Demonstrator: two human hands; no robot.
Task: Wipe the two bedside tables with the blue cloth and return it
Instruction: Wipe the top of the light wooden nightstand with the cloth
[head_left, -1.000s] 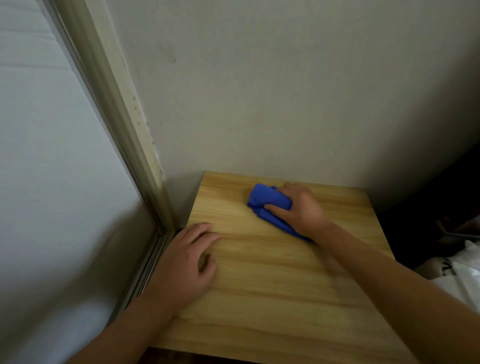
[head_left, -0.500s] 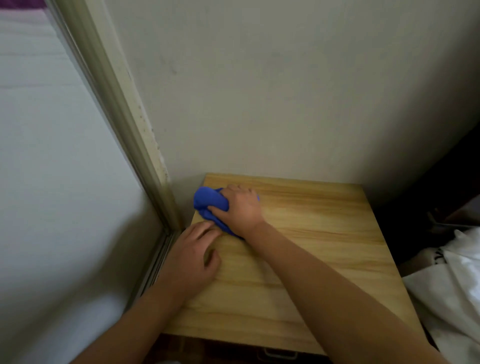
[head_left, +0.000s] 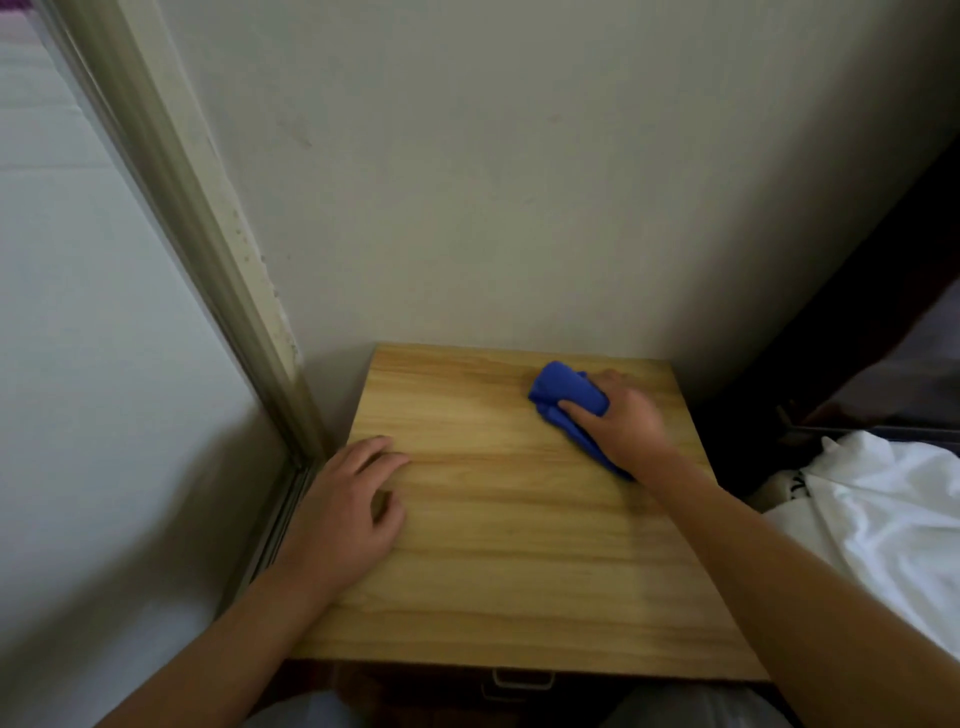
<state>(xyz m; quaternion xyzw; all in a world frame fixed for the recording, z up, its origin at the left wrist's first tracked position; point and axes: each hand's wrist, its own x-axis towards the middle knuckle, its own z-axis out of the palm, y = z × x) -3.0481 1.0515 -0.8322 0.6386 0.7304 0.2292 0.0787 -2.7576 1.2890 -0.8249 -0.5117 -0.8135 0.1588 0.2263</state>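
A light wooden bedside table (head_left: 509, 545) fills the middle of the view, set against a pale wall. My right hand (head_left: 623, 421) grips the bunched blue cloth (head_left: 563, 389) and presses it on the table's far right part, near the back edge. My left hand (head_left: 348, 504) rests on the table's left edge, fingers loosely bent, holding nothing.
A window frame (head_left: 208, 249) runs down the left beside the table. White bedding (head_left: 883, 509) lies at the right, with a dark bed frame behind it. A drawer handle (head_left: 522, 678) shows under the table's front edge.
My right hand has swept the cloth from the table's back left corner across to the back right. My left hand has stayed on the left edge.
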